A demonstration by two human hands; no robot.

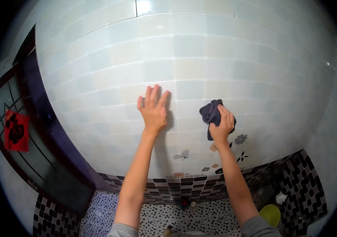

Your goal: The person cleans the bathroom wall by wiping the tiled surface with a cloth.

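A pale tiled wall (192, 67) fills most of the head view. My left hand (153, 111) is raised at the wall's middle, fingers spread, fingertips at the tiles and nothing in it. To its right, my right hand (223, 124) grips a bunched dark grey cloth (209, 112) against the wall. Part of the cloth is hidden behind the fingers. Printed flowers (240, 139) and a butterfly print (181, 155) decorate the tiles below the hands.
On the left stands a dark-framed glass door (38, 158) with a red paper decoration (16, 131). Dark checkered tiles (168, 189) line the wall's foot above a speckled floor (160, 215). A yellow-green basin (270, 215) and a crumpled white item (281, 198) are at lower right.
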